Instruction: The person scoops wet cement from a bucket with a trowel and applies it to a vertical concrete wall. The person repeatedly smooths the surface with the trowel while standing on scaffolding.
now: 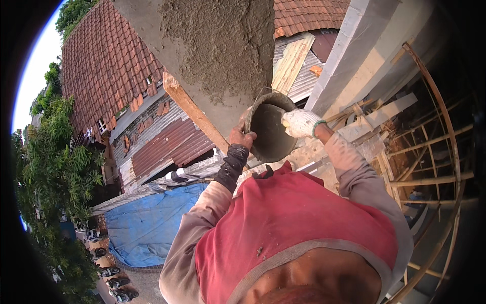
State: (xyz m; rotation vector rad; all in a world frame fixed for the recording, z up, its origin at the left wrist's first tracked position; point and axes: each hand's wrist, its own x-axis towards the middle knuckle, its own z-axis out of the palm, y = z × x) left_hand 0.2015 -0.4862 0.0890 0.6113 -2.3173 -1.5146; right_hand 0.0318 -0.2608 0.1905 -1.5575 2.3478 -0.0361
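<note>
A round, mortar-stained bucket (277,153) is tilted in front of my chest with its mouth toward me and a thin wire handle at its far side. My bare left hand (243,136) is closed on its left rim, the thumb over the edge. My right hand (299,123), in a white knitted glove, is at the bucket's right edge with fingers curled; whatever they hold is hidden. Beyond the bucket rises a grey surface with rough, wet-looking mortar (217,50). A wooden batten (195,111) runs along that surface's left edge, near my left hand.
Bamboo scaffolding (430,142) stands at the right, beside a pale concrete column (336,55). Left and below are rusty corrugated sheets (169,147), a blue tarp (147,223) and parked motorcycles (119,283). A tiled roof (106,66) and trees (55,152) lie farther off.
</note>
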